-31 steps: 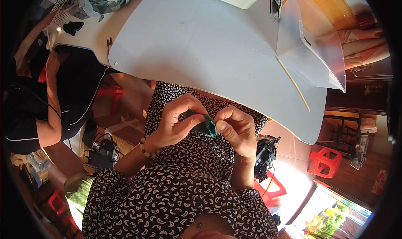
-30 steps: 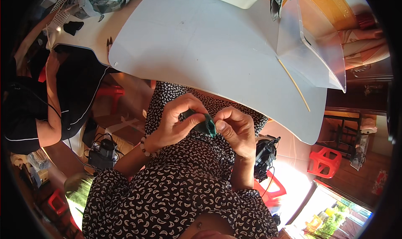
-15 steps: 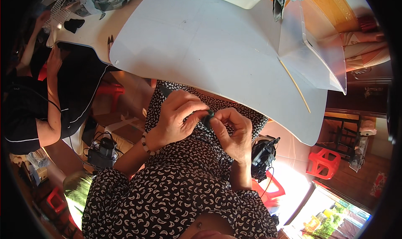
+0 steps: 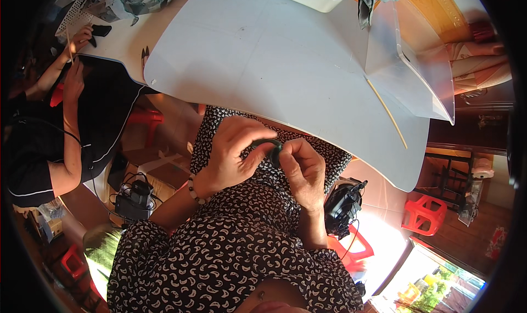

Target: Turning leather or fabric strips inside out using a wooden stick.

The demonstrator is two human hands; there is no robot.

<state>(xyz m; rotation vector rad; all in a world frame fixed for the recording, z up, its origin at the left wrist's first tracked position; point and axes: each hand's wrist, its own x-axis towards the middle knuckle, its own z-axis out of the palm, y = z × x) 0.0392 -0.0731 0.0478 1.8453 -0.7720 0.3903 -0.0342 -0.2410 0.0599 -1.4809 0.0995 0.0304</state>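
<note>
Both my hands are held close together over my lap, just in front of the table edge. Between them is a small, dark green, curved piece (image 4: pixel 276 157). It looks soft and strip-like, but its exact kind is too small to tell. My left hand (image 4: pixel 226 151) curls around one end, thumb and forefinger arched with part of the piece showing between them. The thumb and forefinger of my right hand (image 4: pixel 305 173) pinch the other end. Some of the piece is hidden behind the fingers.
A pale table (image 4: pixel 247 66) spans the front, with a thin wooden stick (image 4: pixel 387 111) and a clear plastic panel (image 4: pixel 420 77) on the right. Grey cloth scraps (image 4: pixel 132 0) lie far left. A co-worker (image 4: pixel 66 126) there handles a thin stick. A red stool (image 4: pixel 424 214) stands right.
My left forefinger and thumb have spread further apart, showing more of the dark green piece. My right hand has shifted slightly. The co-worker's hands have moved, one now near a black item.
</note>
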